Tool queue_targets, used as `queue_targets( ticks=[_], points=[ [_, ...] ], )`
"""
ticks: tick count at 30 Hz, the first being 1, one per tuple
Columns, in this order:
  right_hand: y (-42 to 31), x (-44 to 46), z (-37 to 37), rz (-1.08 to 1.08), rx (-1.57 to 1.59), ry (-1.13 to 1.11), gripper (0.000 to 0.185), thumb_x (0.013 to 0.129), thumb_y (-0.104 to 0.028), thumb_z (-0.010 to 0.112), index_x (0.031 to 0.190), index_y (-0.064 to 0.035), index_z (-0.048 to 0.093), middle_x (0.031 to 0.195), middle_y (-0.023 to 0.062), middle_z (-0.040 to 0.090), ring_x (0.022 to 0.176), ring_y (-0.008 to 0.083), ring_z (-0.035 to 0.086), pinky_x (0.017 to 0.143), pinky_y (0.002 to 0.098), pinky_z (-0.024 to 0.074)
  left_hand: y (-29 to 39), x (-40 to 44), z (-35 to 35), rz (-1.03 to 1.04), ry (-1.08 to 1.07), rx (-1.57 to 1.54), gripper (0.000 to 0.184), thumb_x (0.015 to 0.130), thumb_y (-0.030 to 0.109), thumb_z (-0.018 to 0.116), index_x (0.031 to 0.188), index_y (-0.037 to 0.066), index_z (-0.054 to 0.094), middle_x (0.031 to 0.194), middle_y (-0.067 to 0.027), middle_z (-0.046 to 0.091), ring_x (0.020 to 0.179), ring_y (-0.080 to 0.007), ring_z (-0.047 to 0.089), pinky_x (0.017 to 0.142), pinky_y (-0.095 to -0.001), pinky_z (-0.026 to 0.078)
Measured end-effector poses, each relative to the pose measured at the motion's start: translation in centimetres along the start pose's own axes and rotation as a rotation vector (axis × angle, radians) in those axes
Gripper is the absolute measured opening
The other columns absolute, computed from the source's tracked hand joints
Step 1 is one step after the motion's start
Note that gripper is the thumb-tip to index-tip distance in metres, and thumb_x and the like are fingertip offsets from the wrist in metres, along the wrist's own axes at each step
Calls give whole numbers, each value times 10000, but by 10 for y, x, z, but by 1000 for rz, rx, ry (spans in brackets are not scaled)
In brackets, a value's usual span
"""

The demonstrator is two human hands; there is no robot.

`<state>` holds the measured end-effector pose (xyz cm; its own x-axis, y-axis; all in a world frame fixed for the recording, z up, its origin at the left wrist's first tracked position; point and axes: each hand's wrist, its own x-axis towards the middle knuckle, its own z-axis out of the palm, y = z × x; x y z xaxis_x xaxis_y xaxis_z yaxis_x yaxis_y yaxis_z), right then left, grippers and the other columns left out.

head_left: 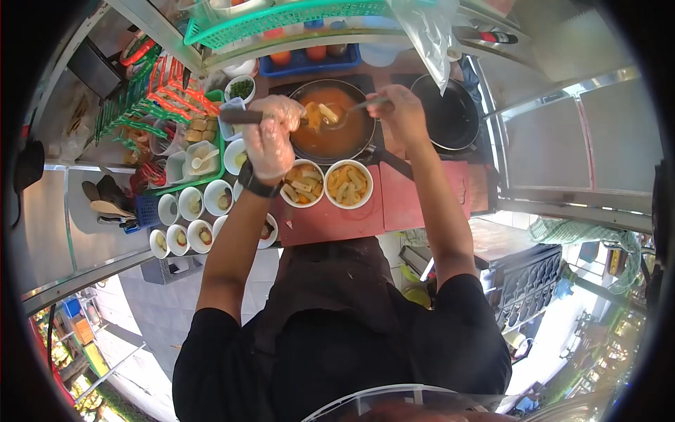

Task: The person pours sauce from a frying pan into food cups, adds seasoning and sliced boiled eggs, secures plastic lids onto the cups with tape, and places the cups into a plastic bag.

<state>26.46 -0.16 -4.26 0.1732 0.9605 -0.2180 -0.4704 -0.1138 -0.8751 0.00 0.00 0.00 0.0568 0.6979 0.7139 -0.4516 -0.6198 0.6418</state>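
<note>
Two filled bowls [348, 207] are standing before a pan [373, 133] of broth [337, 144]
They are sitting side by side on a red board [330, 226]; beyond, the gloved left hand [271, 133] is gripping a dark handle [241, 116] in a closed fist, the right hand [398, 112] is pinching a thin utensil [361, 105] between narrowed fingers, its tip reaching over the broth

Black shirt [316, 380] down at six o'clock, short sleeves [467, 309] out at four and seven, dark brown apron [334, 278] across the front! Left hand [271, 137], eleven o'clock: clear, crinkled plastic glove [273, 160], then a black wristband [259, 182] at ten.
</note>
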Motion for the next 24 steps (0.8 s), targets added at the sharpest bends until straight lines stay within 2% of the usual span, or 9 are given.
queue_targets(
  ticks=[6, 9, 11, 12, 15, 17, 18, 20, 24],
  points=[
    [-15, -110, -4, -51, -183, -16, 227, 1140, -139, 469, 1086, 46, 588, 1015, 221, 737, 733, 213, 764, 680, 316, 648, 44, -30, 23, -67, -86, -66, 319, 1117, 369, 535, 1035, 61, 513, 801, -64, 511, 717, -184, 510, 716, -389, 495],
    [-3, -156, 2, -112, -326, 43, 210, 1127, -104, 499, 1071, 64, 613, 1003, 188, 746, 717, 207, 763, 658, 313, 645, 41, -52, 25, -214, -158, -119, 316, 1114, 366, 540, 1040, 59, 521, 811, -61, 524, 721, -180, 508, 702, -376, 471],
    [0, -182, 12, -131, -652, 7, 221, 1119, -100, 519, 1096, 84, 639, 1051, 209, 761, 826, 203, 789, 713, 308, 627, 39, -63, 28, -278, -217, -133, 321, 1113, 370, 539, 1031, 59, 525, 815, -63, 527, 723, -181, 508, 691, -364, 449],
    [5, -191, 14, -131, -650, 17, 221, 1119, -100, 519, 1096, 84, 639, 1051, 209, 761, 826, 203, 789, 713, 308, 627, 36, -68, 27, -285, -224, -118, 332, 1108, 378, 543, 1013, 60, 535, 815, -66, 533, 726, -178, 506, 688, -356, 439],
    [18, -207, 17, -209, -790, -38, 166, 1090, -39, 556, 1101, 88, 662, 1030, 190, 757, 856, 207, 798, 734, 311, 633, 31, -80, 22, -330, -268, -55, 343, 1102, 384, 546, 995, 58, 549, 813, -71, 538, 721, -174, 498, 681, -352, 430],
    [23, -213, 18, -399, -880, -105, 113, 1047, 17, 602, 1114, 72, 673, 993, 167, 738, 834, 221, 797, 741, 317, 637, 32, -83, 21, -344, -277, -79, 346, 1101, 385, 547, 991, 56, 553, 813, -71, 540, 717, -174, 493, 677, -349, 425],
    [23, -215, 18, -399, -881, -96, 113, 1047, 17, 602, 1114, 72, 673, 993, 167, 738, 834, 221, 797, 741, 317, 637, 31, -84, 22, -354, -275, -93, 350, 1099, 386, 548, 987, 55, 557, 812, -72, 541, 714, -174, 487, 673, -346, 419],
    [17, -217, 20, -553, -983, -141, 181, 950, 22, 682, 1129, 23, 654, 978, 179, 705, 834, 358, 753, 697, 407, 615, 31, -85, 22, -352, -275, -99, 353, 1099, 388, 550, 985, 54, 555, 810, -69, 536, 712, -175, 483, 671, -344, 416],
    [6, -222, 26, -641, -1061, -114, 214, 930, 23, 695, 1139, 10, 652, 999, 172, 705, 862, 381, 736, 705, 426, 607, 28, -83, 24, -324, -271, -100, 362, 1098, 396, 556, 984, 53, 550, 804, -63, 523, 709, -175, 473, 667, -344, 410]
  ],
)
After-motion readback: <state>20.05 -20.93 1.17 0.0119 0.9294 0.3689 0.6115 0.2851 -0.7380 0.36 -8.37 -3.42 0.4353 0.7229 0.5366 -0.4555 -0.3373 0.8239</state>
